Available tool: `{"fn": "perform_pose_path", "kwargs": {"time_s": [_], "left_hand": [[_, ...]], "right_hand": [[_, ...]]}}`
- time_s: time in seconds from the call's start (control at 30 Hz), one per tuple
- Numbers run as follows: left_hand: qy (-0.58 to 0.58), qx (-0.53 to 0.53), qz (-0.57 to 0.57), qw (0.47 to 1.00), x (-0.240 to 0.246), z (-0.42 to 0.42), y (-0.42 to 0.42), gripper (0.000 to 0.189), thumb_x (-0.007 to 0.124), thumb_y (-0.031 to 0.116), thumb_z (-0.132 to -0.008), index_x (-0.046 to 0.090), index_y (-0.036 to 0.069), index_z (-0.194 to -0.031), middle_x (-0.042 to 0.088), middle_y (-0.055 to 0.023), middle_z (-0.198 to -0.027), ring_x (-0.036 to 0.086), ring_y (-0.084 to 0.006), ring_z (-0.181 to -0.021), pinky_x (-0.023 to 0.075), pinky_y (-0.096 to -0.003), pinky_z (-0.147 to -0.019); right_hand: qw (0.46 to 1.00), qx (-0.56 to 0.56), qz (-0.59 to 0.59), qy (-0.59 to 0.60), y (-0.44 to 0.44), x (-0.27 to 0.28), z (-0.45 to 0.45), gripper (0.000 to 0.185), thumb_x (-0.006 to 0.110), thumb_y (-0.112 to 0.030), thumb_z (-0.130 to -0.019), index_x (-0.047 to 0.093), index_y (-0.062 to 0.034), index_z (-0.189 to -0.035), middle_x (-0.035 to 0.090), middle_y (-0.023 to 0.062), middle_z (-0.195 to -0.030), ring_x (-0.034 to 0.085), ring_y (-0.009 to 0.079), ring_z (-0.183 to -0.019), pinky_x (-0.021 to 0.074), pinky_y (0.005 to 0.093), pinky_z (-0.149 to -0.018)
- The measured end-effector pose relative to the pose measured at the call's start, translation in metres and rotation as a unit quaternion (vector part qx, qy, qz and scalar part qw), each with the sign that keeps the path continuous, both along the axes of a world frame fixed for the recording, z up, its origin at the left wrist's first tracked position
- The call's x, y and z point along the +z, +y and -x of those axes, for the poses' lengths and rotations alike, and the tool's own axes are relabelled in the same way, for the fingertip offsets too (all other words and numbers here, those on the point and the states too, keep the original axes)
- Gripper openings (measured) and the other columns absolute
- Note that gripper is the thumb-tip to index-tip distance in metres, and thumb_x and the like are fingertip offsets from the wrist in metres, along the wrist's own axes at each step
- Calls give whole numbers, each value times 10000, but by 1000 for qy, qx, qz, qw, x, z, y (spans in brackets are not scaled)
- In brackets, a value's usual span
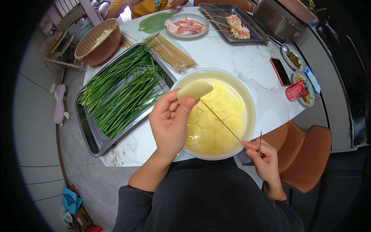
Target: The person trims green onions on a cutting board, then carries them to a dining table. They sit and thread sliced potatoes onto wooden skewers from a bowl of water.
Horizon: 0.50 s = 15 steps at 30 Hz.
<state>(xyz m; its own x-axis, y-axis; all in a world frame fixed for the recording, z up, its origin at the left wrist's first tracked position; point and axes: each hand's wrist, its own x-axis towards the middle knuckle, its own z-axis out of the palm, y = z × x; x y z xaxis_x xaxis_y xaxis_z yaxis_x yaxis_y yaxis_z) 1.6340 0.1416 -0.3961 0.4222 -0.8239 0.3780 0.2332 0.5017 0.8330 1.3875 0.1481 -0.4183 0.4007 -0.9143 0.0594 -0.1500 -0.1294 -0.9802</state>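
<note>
Between the thumb and fingers of my left hand (169, 124) is a pale slice of potato (195, 90), held up over the basin; I cannot tell if several are stacked. My right hand (265, 162) pinches a thin bamboo skewer (221, 121), whose far tip meets the lower edge of the held slice. Whether it has pierced the slice is hidden by my left thumb. A second skewer (260, 142) pokes up between the right fingers. Below both hands, a white basin (251, 116) contains round yellow potato slices (206, 119) in water.
Left of the basin, a metal tray (95, 145) bears garlic chives (124, 101). Beyond lie bagged skewers (174, 53), a colander (98, 53), a plate of sliced meat (187, 26) and a tray (246, 42) with filled skewers. A phone (280, 72) and can (297, 90) sit right. Another person (139, 8) sits opposite.
</note>
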Motion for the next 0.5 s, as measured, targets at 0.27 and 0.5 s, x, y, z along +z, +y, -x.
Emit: {"fn": "perform_pose_path", "kwargs": {"time_s": [0.27,0.5], "left_hand": [[-30,26,30,999,-2,4,-3,228,573,7,-868,548,-73,-1080,602,-152,-1071,605,-138,-926,490,-234,-814],[12,17,9,1000,1,6,-5,269,557,52,-888,501,-67,-1122,597,-132,-1068,609,-154,-924,521,-269,-794]], "right_hand": [[982,21,-180,-61,11,4,-7,191,517,-94,-918,594,-33,-1082,511,-30,-735,455,13,-623,342,140,-506],[987,24,-147,-63,16,4,-16,171,490,-107,-932,582,-27,-1051,509,-28,-734,459,19,-631,352,145,-512]]}}
